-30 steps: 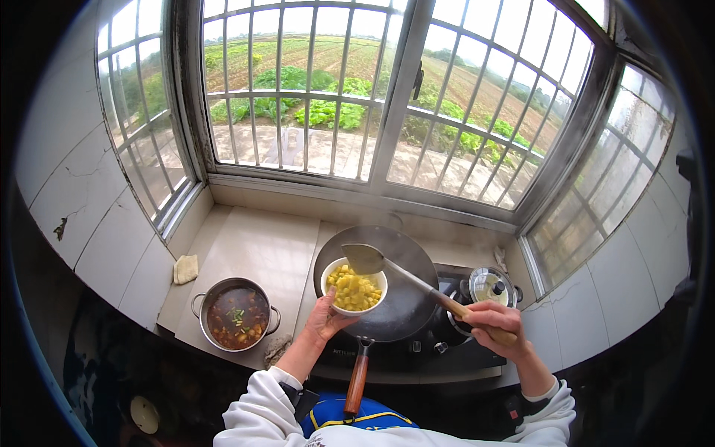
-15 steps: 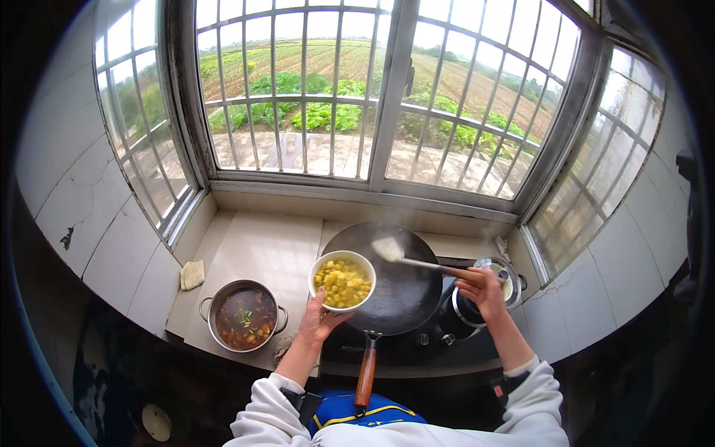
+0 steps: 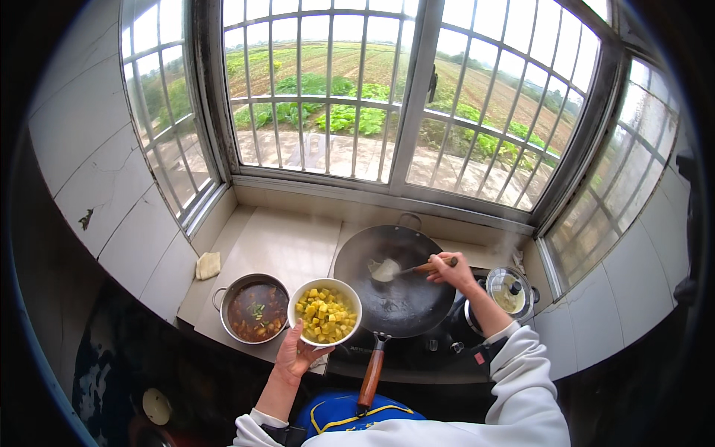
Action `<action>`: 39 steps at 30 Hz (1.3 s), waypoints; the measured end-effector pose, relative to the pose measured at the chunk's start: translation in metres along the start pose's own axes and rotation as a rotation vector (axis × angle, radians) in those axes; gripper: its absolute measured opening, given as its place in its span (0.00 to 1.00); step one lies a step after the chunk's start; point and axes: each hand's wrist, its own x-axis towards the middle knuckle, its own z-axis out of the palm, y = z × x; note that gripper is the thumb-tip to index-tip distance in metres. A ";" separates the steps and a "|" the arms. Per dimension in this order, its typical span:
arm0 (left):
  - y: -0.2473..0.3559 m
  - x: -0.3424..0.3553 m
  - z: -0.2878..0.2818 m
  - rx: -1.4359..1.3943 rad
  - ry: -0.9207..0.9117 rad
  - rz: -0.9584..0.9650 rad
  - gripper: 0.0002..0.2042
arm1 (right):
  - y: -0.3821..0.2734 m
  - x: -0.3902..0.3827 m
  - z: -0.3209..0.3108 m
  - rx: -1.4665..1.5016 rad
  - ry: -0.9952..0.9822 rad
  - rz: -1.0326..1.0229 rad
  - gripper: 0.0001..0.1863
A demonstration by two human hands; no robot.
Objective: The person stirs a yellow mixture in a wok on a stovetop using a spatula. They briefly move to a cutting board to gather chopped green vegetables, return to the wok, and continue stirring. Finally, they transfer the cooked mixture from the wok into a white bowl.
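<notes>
My left hand [image 3: 296,353] is closed on a white bowl [image 3: 356,292], its thumb on the near left rim. Yellow diced pieces [image 3: 326,314] fill the bowl, which is held just left of the wok and above the counter. My right hand [image 3: 453,271] grips the wooden handle of a spatula [image 3: 384,270]. The spatula's broad head is down in the dark wok [image 3: 417,302], against its far part. Steam rises from the wok, whose inside looks shiny and bears no food I can make out. Its wooden handle [image 3: 371,375] points toward me.
Left of the bowl stands a steel pot [image 3: 255,340] of brown stew with green bits. A glass-lidded pot [image 3: 510,289] is on the right of the stove. A folded cloth [image 3: 208,265] lies at the far left; behind is a barred window [image 3: 398,186].
My left hand has drawn the bowl left and nearer me, away from the wok. My right hand has lowered the spatula into the wok and moved left. The view has shifted slightly.
</notes>
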 end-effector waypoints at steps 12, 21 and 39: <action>-0.007 0.003 0.014 0.025 0.020 -0.083 0.29 | 0.094 -0.054 -0.002 0.261 0.101 0.075 0.16; -0.012 0.057 0.012 0.030 -0.001 -0.168 0.30 | 0.082 -0.031 0.044 0.589 0.116 -0.109 0.18; 0.042 0.052 0.024 -0.035 0.188 -0.008 0.33 | -0.109 -0.174 -0.001 -0.638 -0.358 -1.290 0.20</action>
